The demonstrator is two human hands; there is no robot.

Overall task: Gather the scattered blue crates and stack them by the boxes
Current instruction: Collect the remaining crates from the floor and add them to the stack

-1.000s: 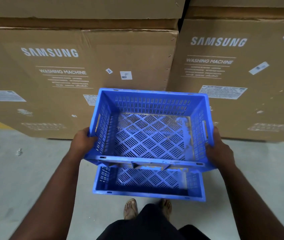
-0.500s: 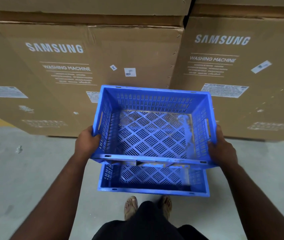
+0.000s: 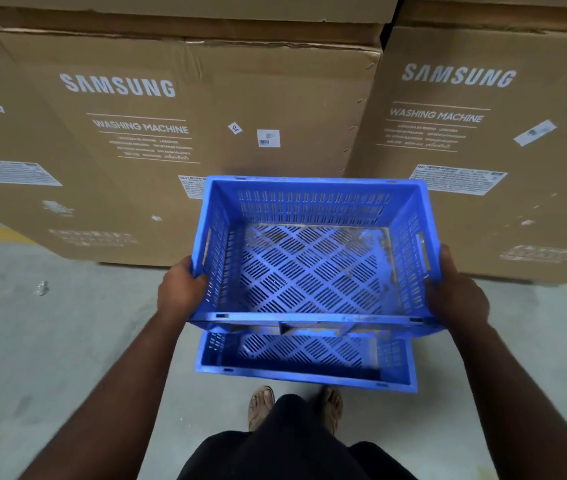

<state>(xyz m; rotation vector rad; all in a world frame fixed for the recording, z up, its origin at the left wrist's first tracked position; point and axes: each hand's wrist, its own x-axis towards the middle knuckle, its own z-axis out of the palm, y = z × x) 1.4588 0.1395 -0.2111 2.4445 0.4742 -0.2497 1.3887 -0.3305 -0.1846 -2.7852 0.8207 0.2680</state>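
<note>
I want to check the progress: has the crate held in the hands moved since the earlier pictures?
Yes. The held crate has moved forward, toward the cardboard boxes: more of the lower crate now shows beneath its near edge.

slotted blue plastic crate, faintly glossy and scuffed; matt creased cardboard boxes behind; smooth grey concrete floor.

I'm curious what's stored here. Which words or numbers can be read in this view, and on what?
"SAMSUNG" and "WASHING MACHINE": left cardboard box.
"SAMSUNG" and "WASHING MACHINE": right cardboard box.
"94": small white tag on the left box.
Fine print below the headings, barcode sticker and white labels: too small to read.
Blue crates: no text visible.
</note>
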